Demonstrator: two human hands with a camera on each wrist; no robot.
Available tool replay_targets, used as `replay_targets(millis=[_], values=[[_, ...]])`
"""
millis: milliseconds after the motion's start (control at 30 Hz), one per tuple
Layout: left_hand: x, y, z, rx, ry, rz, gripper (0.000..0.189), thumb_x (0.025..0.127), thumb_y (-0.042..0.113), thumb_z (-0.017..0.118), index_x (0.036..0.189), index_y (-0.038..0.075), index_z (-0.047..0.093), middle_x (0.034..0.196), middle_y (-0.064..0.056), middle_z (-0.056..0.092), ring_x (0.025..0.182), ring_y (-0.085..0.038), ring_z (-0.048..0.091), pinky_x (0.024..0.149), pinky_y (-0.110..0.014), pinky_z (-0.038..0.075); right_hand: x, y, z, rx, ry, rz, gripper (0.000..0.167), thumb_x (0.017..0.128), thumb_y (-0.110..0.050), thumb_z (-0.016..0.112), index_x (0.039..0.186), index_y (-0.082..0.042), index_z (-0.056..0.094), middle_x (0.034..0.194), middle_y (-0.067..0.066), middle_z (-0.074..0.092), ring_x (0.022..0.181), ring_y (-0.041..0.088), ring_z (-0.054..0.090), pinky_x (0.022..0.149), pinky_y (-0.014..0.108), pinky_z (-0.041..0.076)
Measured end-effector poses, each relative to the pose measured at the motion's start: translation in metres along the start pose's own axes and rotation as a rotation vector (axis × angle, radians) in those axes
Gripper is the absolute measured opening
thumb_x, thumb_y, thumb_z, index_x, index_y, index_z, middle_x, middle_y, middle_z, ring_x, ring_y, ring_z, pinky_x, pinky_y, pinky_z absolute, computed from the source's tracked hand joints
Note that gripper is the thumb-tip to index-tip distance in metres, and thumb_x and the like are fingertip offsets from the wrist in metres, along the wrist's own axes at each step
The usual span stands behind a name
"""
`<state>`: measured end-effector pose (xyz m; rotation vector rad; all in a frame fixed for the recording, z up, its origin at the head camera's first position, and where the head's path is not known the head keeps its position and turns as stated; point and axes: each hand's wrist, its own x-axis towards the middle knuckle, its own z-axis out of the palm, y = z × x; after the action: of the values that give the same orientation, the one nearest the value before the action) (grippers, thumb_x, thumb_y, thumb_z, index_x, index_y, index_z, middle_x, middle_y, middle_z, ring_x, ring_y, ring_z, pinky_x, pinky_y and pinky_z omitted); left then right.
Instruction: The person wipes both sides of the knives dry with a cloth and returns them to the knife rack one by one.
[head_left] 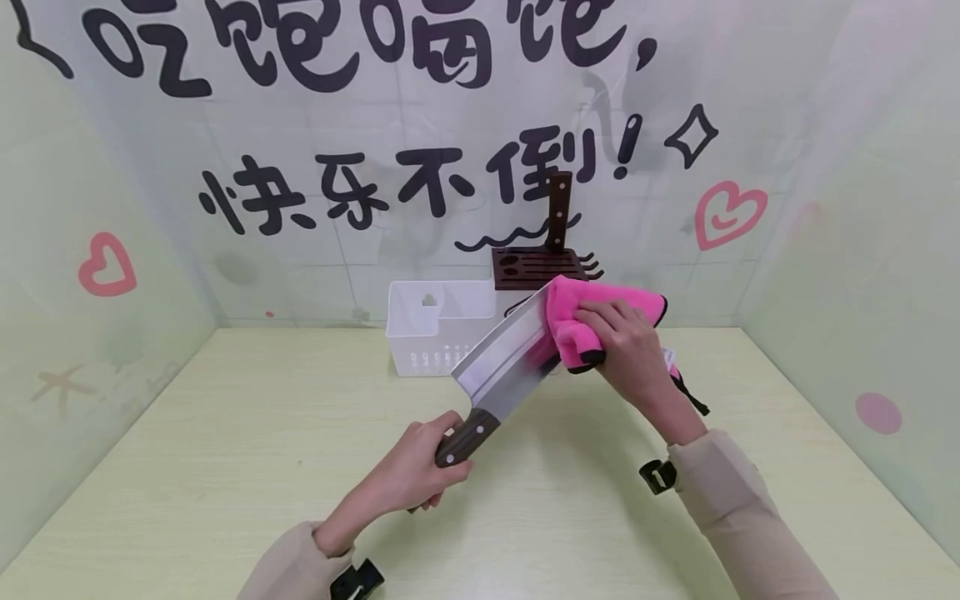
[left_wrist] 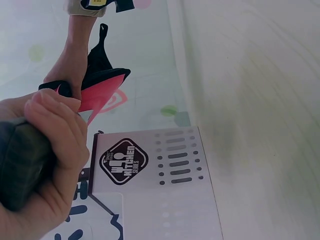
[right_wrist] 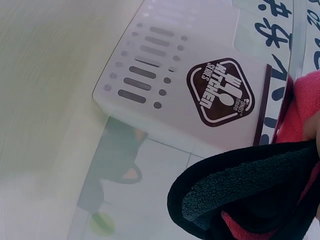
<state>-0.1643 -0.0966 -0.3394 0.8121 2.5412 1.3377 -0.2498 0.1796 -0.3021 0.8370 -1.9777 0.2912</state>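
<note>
In the head view my left hand grips the dark handle of a cleaver, whose broad blade slants up to the right above the table. A pink cloth with black edging is folded over the far end of the blade, covering its tip. My right hand holds that cloth against the blade, fingers bent over it. In the left wrist view the left hand wraps the handle. The right wrist view has the cloth's dark underside close up, with little of the right hand showing.
A white perforated holder stands at the table's back, with a brown slotted top on its right part. Another knife's brown handle sticks up from the slots. The printed back wall rises right behind.
</note>
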Motion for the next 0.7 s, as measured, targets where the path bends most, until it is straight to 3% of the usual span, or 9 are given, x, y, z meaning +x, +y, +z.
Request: replay_targets(millis=[267,400,700], values=[[-0.0020,0.0009,-0.0018,-0.012,0.013,0.012,0.014,0.080,0.003,0.059,0.089,0.000,0.049,0.057,-0.010,0.054,0.033,-0.007,0.047,0.030,-0.029,0.042,-0.0031,0.0033,-0.0011,0.020,0.049,0.050,0.039,0.057,0.002,0.081,0.093,0.001,0.065,0.092,0.016,0.063,0.086,0.034,0.056,0.076,0.045,0.048],[-0.0030,0.0008,-0.0025,-0.002,0.028,0.026,0.013,0.079,0.003,0.059,0.087,0.001,0.049,0.057,-0.008,0.054,0.034,-0.006,0.047,0.030,-0.028,0.043,-0.0040,0.0044,-0.0018,0.050,0.078,0.090,0.040,0.057,0.005,0.080,0.094,0.003,0.065,0.092,0.017,0.063,0.088,0.034,0.056,0.079,0.045,0.048],[-0.0030,0.0014,-0.0038,-0.040,0.033,0.059,0.012,0.079,0.005,0.060,0.087,-0.002,0.053,0.057,-0.005,0.054,0.036,-0.005,0.048,0.032,-0.027,0.044,-0.0050,0.0066,-0.0046,0.191,0.142,0.262,0.033,0.060,0.009,0.076,0.090,0.002,0.066,0.089,0.016,0.065,0.087,0.031,0.057,0.078,0.042,0.048]])
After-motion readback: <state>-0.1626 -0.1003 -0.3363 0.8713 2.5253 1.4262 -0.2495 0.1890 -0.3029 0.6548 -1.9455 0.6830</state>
